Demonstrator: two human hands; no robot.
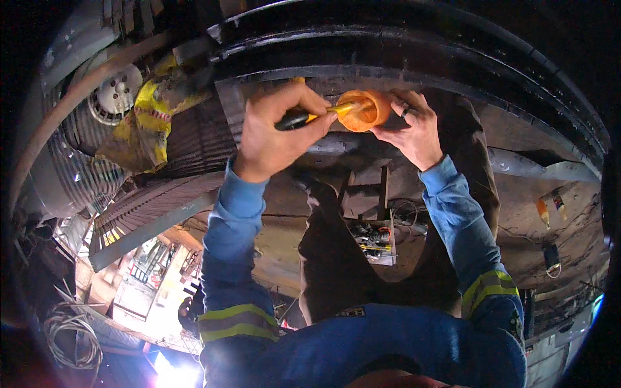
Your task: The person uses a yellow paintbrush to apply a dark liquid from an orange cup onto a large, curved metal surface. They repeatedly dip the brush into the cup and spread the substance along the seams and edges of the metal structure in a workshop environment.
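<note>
My left hand (275, 132) is closed, thumb and fingers pinching a slim tool (294, 120) with a black and yellow handle. The yellow end of that tool reaches into the mouth of a round orange cup (377, 121); its tip is hard to make out, so I cannot tell its exact kind. My right hand (417, 132), with a dark ring on one finger, grips the cup from its right side. The cup is tilted so that its inside shows. Both hands are raised in front of a long dark metal beam (362, 46).
A dirty yellow sack (152, 113) and a perforated metal disc (118, 94) are at the left, near a ribbed metal panel (152, 207). Below lies a tray of tools (375, 242) beside my legs. A cable coil (73, 343) is at lower left, a bottle (542, 212) at right.
</note>
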